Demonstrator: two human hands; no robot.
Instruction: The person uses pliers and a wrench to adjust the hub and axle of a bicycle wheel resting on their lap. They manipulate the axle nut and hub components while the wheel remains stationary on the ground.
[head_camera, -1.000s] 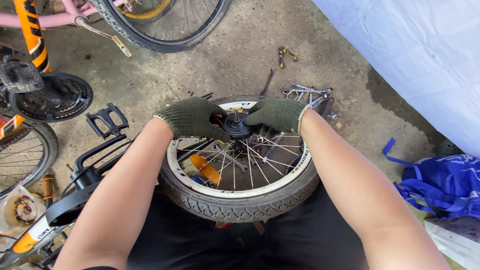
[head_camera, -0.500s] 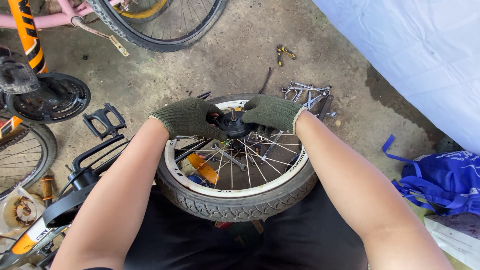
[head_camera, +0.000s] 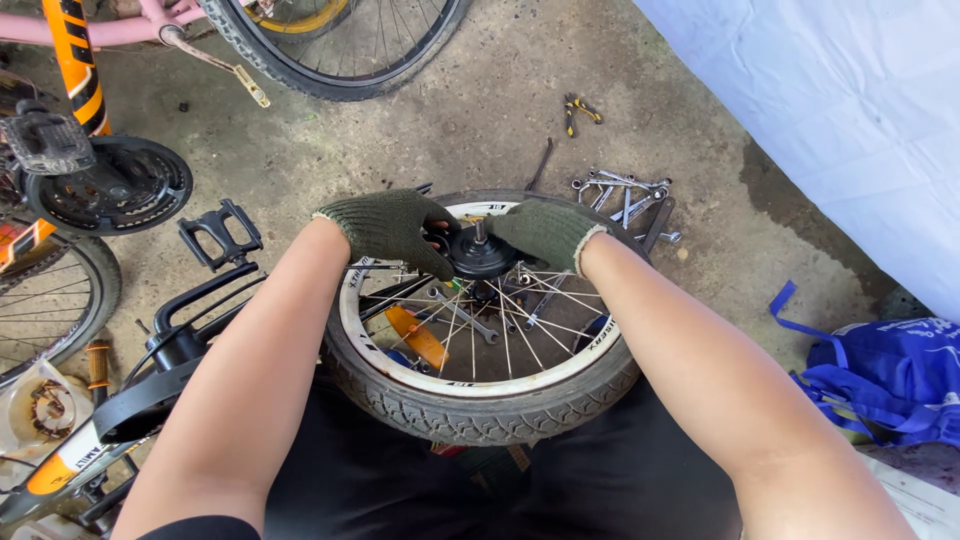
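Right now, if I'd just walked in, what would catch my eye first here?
The small bicycle wheel lying flat in the middle, with its white rim and knobbly black tyre. Two hands in dark green knit gloves meet at its black hub: the left hand and the right hand grip it from either side. Beyond the wheel, a cluster of spanners lies on the concrete floor, and a blue bag sits at the right.

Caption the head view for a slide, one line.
Two gloved hands, left hand and right hand, grip the black hub of a small spoked wheel; wrenches lie beyond.
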